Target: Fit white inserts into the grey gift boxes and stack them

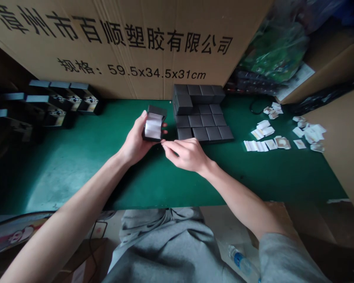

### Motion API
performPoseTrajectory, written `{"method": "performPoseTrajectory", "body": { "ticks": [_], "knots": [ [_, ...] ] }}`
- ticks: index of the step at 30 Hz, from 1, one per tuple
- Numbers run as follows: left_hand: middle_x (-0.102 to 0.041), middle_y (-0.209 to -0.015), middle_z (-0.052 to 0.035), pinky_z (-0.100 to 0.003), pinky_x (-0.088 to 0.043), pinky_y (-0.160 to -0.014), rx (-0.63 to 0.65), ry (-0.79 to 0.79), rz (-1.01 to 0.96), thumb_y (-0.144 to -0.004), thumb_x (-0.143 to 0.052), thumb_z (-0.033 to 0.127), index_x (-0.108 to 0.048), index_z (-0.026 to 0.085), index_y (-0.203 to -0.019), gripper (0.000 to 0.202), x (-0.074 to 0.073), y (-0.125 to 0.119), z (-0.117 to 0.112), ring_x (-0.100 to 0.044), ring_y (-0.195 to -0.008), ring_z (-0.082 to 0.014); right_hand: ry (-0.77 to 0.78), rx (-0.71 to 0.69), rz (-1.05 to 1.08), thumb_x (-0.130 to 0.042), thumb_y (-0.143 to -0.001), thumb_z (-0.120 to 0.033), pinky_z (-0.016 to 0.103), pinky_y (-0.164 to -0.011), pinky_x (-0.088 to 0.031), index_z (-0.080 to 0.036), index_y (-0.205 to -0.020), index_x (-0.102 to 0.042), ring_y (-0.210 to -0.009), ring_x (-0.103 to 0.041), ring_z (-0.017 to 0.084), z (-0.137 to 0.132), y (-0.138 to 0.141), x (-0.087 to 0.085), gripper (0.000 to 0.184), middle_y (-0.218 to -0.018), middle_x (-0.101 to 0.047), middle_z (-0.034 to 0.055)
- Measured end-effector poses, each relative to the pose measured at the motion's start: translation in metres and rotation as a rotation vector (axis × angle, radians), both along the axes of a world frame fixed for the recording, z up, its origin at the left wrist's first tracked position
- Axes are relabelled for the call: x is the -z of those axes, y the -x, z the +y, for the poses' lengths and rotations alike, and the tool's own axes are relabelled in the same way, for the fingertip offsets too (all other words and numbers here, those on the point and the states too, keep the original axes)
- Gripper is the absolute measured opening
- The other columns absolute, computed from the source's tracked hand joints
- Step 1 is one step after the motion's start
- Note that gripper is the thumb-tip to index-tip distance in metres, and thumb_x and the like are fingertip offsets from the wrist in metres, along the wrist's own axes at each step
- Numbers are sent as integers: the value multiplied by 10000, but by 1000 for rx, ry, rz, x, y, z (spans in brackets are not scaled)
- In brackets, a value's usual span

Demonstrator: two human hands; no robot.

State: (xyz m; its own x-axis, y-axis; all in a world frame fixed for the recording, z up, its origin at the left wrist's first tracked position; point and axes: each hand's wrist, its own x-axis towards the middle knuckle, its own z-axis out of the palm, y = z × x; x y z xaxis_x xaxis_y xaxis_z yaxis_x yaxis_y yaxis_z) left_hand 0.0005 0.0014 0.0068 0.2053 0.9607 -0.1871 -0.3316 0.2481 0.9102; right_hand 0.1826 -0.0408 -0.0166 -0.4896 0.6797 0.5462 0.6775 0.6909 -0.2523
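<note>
My left hand (135,142) is wrapped round a small black box (153,122) that stands open, showing a white lining inside. It holds the box above the green table (76,165), near the middle. My right hand (186,154) is just to the right of it, fingers pinched together at the box's lower right corner; whether anything is in the pinch is too small to tell. Behind my right hand lies a block of several closed black boxes (203,120), some stacked at the back left.
A large printed cardboard carton (129,43) stands along the back. Open dark boxes (61,102) sit in rows at the far left. Small white paper slips (271,137) are scattered at the right. A plastic bottle (240,262) lies below the table edge by my lap.
</note>
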Motion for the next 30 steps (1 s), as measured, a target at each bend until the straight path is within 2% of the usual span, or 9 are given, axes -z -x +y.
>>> {"method": "performPoseTrajectory", "body": {
  "ticks": [5, 10, 14, 18, 20, 24, 30],
  "knots": [
    [-727, -1042, -117, -386, -621, -739, 5, -25, 78, -943, -450, 797, -668, 215, -1147, 654, -1, 1, 0, -733, -1059, -340, -73, 10, 41, -519, -1035, -216, 247, -619, -504, -204, -927, -770, -606, -678, 106, -1, 1, -2, 273, -742, -783, -4],
    [-726, -1007, -141, -410, -638, -735, 56, 30, 89, -923, -405, 856, -665, 188, -1111, 742, 3, 3, 2, -714, -1155, -393, -169, 68, 125, -533, -1016, -190, 257, -572, -473, -213, -852, -734, -546, -645, 92, 0, 0, -6, 261, -738, -785, -24],
    [-744, -907, -108, -343, -629, -625, 46, 64, 93, -883, -475, 874, -665, 198, -1075, 728, 3, 2, 2, -764, -1037, -353, -190, 96, 153, -536, -1009, -173, 263, -547, -448, -215, -826, -715, -519, -621, 87, 1, -1, -6, 260, -737, -786, -29],
    [-740, -770, -49, -279, -575, -504, 6, 102, 108, -885, -571, 812, -655, 207, -1036, 630, 2, 2, 2, -796, -891, -299, -210, 82, 166, -543, -1007, -171, 256, -551, -448, -211, -820, -714, -531, -632, 84, 0, 0, -5, 257, -757, -795, -29],
    [-737, -748, -38, -261, -544, -476, 31, 97, 113, -907, -585, 771, -643, 201, -1006, 582, 2, 3, 2, -800, -858, -283, -218, 74, 177, -551, -1003, -166, 253, -556, -454, -210, -827, -718, -534, -635, 83, 0, 0, -5, 247, -747, -790, -36],
    [-746, -768, -54, -251, -491, -439, 85, 79, 106, -931, -587, 705, -618, 196, -963, 511, 1, 3, 1, -801, -831, -274, -233, 51, 220, -568, -993, -149, 255, -560, -456, -206, -824, -717, -544, -646, 84, 0, 0, -5, 232, -739, -783, -39],
    [-741, -750, -79, -278, -508, -416, 56, 85, 66, -926, -568, 678, -592, 212, -945, 467, -1, 0, 0, -788, -748, -283, -198, 68, 191, -550, -1008, -170, 245, -577, -475, -203, -862, -725, -563, -669, 80, 0, 1, -6, 230, -798, -812, -31]
  ]
}}
